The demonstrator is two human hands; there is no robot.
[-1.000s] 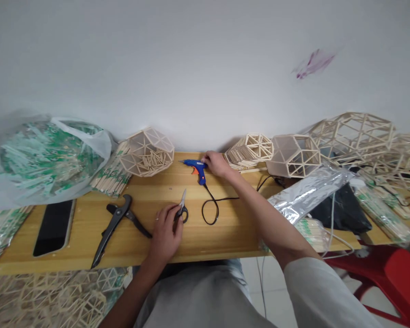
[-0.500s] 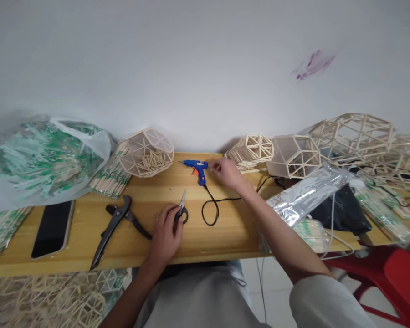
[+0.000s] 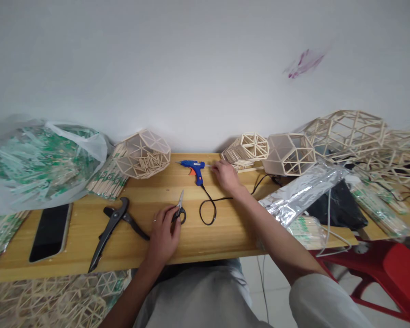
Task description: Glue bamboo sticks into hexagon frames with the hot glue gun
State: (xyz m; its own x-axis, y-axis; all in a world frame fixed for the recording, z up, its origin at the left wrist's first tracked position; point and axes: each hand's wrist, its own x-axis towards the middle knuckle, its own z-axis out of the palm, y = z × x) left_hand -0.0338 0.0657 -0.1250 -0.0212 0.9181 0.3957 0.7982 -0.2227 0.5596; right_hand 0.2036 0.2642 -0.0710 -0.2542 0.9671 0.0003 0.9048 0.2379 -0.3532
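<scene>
A blue glue gun (image 3: 198, 169) with an orange trigger lies on the table, nozzle to the left. At its rear end, the fingertips of my right hand (image 3: 226, 176) are pinched together on a thin pale glue stick (image 3: 209, 166) that lines up with the gun's back; it is partly hidden by my fingers. My left hand (image 3: 164, 231) rests on the wood with its fingers curled over the handle of small black-handled scissors (image 3: 181, 210), whose blades point away from me. Left of that hand lie large black cutters (image 3: 113, 223).
Stick frames stand along the wall: one (image 3: 143, 155) with short pieces inside, a small one (image 3: 248, 148), a covered one (image 3: 289, 155). A bag of packaged sticks (image 3: 51, 159) and a phone (image 3: 51, 232) are left. A silver pouch (image 3: 300, 193) lies right, near a red stool (image 3: 389, 273).
The view has shifted slightly, moving everything a little to the left. My right fingers have closed together behind the glue gun. The left hand stays at the scissors.
</scene>
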